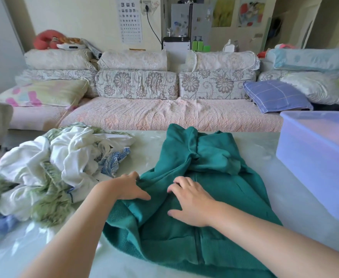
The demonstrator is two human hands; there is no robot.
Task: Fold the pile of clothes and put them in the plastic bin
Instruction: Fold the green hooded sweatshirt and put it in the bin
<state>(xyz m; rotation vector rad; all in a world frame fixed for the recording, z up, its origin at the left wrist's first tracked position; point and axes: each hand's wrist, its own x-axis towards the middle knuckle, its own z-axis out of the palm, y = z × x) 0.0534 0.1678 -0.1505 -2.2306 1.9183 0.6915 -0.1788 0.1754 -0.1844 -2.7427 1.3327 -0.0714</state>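
On the table (pixel 144 143), the green hoodie (pixel 200 157) lies lengthwise away from the person, its left edge pinched by the left hand (pixel 127 187), the right hand (pixel 192 201) pressing flat-fingered mid-body, nearer the plastic bin (pixel 315 157).

The hoodie (pixel 194 157) is lying on the tabletop (pixel 265 157), pile of clothes (pixel 44 167) to its left, plastic bin (pixel 315 177) right, sofa (pixel 144 115) behind.
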